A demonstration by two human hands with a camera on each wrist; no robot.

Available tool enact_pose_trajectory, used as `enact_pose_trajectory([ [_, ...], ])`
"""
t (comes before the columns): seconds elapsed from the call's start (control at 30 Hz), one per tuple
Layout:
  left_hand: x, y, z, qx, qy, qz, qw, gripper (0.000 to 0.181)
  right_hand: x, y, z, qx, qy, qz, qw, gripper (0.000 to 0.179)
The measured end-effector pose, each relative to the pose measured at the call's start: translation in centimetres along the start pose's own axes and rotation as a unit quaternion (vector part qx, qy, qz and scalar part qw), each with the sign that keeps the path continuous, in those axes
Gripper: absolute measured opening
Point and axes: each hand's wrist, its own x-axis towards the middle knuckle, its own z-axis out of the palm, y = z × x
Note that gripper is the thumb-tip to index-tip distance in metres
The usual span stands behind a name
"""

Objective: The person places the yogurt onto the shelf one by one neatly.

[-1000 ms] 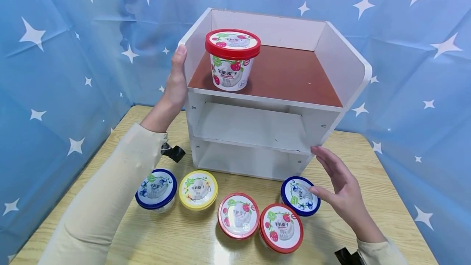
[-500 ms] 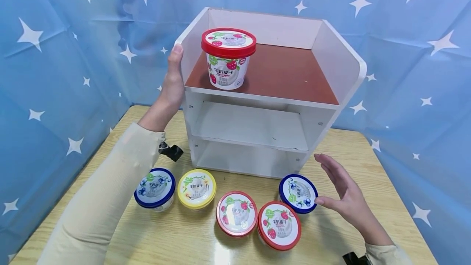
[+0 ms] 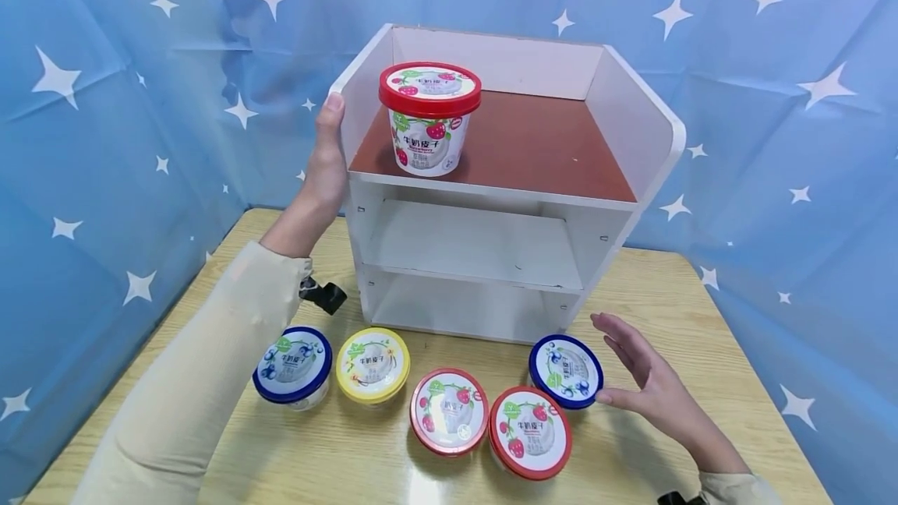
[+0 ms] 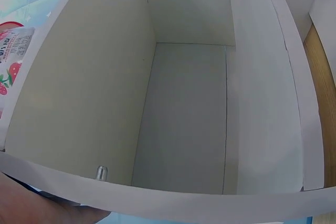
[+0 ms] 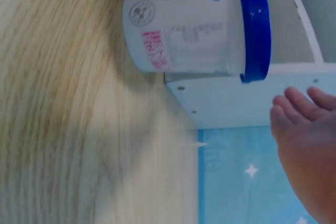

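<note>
A blue-lidded cup [image 3: 565, 372] stands upright on the counter [image 3: 673, 294] just in front of the shelf unit's right front corner, at the right end of a loose row of cups. The right hand [image 3: 648, 380] hovers just beside it with fingers straight and spread, palm turned toward the cup; its thumb tip looks to be at the lid's rim, though contact cannot be told for sure. It holds nothing, and the open posture suits closing round the cup's side. In the right wrist view the same cup [image 5: 194, 30] shows its white wall and blue rim, apart from the fingers [image 5: 294, 108].

The left hand [image 3: 327, 162] lies flat against the outer left wall of the white shelf unit [image 3: 645, 139], fingers straight and pointing up, gripping nothing; it seems to steady the unit.

On the brown top shelf, near its front left corner, stands a red-lidded strawberry cup [image 3: 428, 119]. Along the counter's front part sit two more red-lidded cups [image 3: 449, 411] [image 3: 530, 432], a yellow-lidded cup [image 3: 372, 365] and another blue-lidded cup [image 3: 291, 365] toward the left edge. The two lower shelves hold nothing visible.
</note>
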Motion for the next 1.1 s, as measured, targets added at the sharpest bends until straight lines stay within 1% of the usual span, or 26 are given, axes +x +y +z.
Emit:
enact_pose_trajectory([
  [0.17,0.0,-0.1,0.0,0.005,0.002,0.004,1.0000,0.061,-0.1,0.7,0.0,-0.018,-0.028,0.046,0.9984,0.092],
  [0.27,0.1,-0.1,0.0,0.009,0.001,0.006,0.9999,0.060,-0.2,1.1,-0.1,-0.014,-0.041,0.076,0.9962,0.090],
  [0.43,0.0,-0.1,0.0,0.005,0.000,0.004,1.0000,0.060,-0.4,2.1,-0.3,-0.003,-0.061,0.102,0.9929,0.093],
  [0.57,-0.1,-0.2,-0.1,0.006,-0.001,0.003,1.0000,0.060,-0.6,2.8,-0.2,0.001,-0.065,0.119,0.9908,0.094],
  [0.7,0.0,-0.3,0.0,0.004,-0.002,0.006,1.0000,0.060,-0.8,3.2,0.1,-0.010,-0.065,0.142,0.9878,0.094],
  [0.83,0.0,-0.2,-0.1,0.011,0.002,0.002,0.9999,0.060,-0.8,3.5,0.5,-0.024,-0.063,0.161,0.9847,0.093],
  [0.97,0.0,-0.2,-0.1,0.019,0.005,-0.001,0.9998,0.060,-0.6,3.6,0.8,-0.042,-0.071,0.190,0.9784,0.097],
  [1.1,0.0,-0.3,-0.1,0.010,-0.001,0.006,0.9999,0.060,-0.5,3.8,1.0,-0.044,-0.082,0.216,0.9719,0.103],
])
